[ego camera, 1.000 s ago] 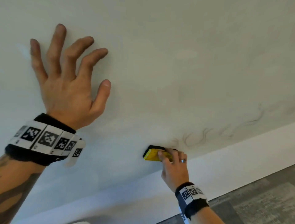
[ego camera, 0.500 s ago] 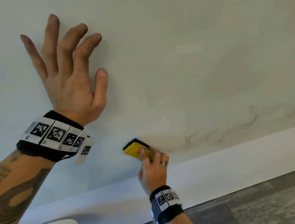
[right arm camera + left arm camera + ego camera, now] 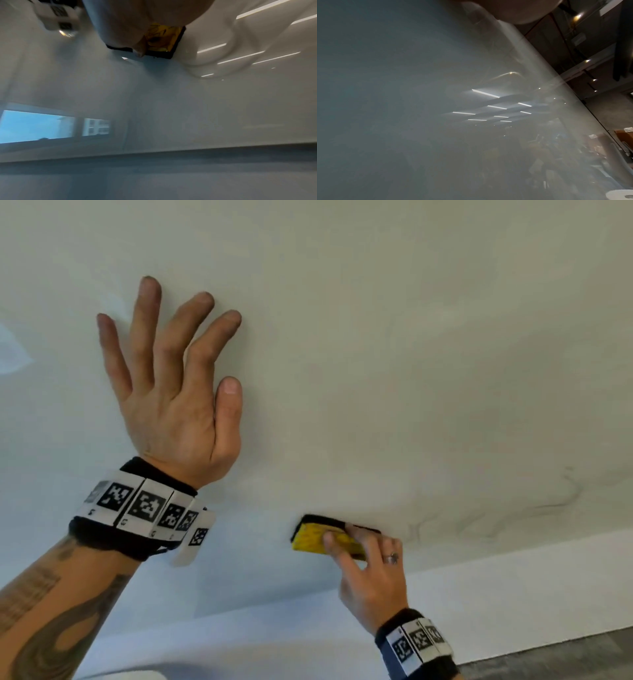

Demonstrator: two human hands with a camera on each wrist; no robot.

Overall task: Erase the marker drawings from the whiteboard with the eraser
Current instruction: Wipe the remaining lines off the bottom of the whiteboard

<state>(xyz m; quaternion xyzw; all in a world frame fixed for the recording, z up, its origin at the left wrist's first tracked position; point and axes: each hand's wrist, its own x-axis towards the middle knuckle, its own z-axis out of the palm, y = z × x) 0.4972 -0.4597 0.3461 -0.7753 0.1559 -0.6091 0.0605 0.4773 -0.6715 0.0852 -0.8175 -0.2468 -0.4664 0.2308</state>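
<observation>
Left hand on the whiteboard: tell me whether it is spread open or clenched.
Spread open. The left hand has its fingers straight and fanned against the glossy white whiteboard, holding nothing.

- Left hand (image 3: pixel 174 402): fingers spread and nearly straight, raised, tattooed forearm below.
- Right hand (image 3: pixel 371 575): lower, fingers curled in a grip, ring on one finger.

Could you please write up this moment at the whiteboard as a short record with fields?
surface: whiteboard, mostly wiped
left hand: left hand, fingers spread, holding nothing, against the board
right hand: right hand, grips the eraser
tool: eraser, yellow with a black pad, pressed to the board near its lower edge
remaining marks: faint marker smears, right of the eraser
below board: white wall strip, then grey floor
</observation>
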